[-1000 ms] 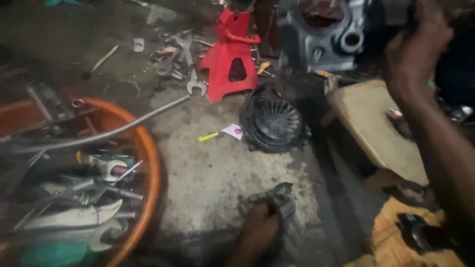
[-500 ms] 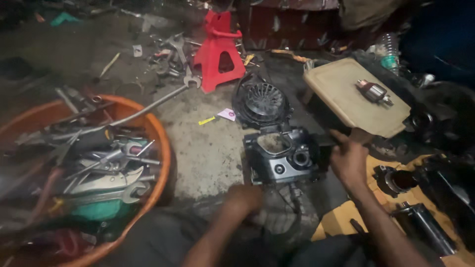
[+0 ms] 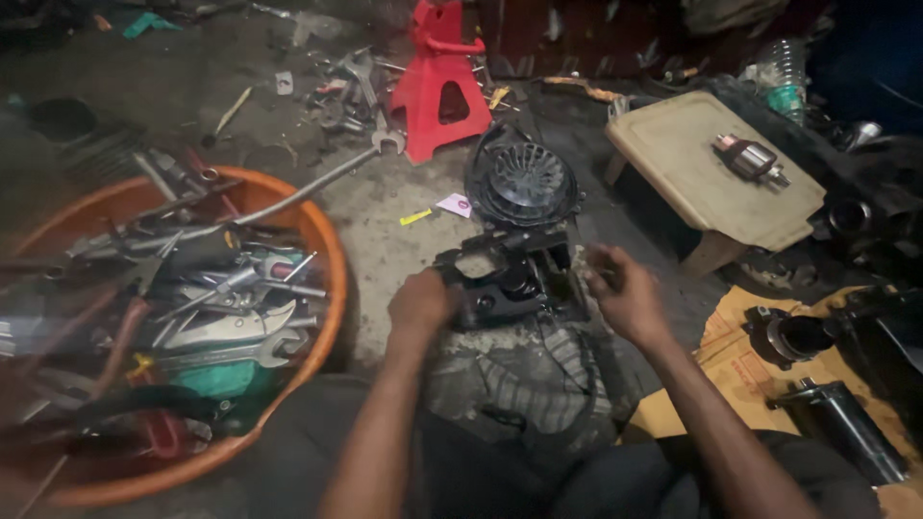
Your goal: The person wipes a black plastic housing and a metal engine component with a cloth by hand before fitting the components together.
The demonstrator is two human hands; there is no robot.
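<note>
Head view showed your left hand (image 3: 419, 306) gripping the left side of the dark engine block (image 3: 508, 277) on the floor, fingers wrapped onto it. Your right hand (image 3: 625, 296) hovered just right of the block, fingers loosely spread, holding nothing. With only one hand on it, the block could have tipped off the striped rag (image 3: 538, 384) beneath it. Left of the block, the orange basin (image 3: 322, 252) held spanners, pliers and screwdrivers; beyond the block lay the black fan cover (image 3: 524, 183).
</note>
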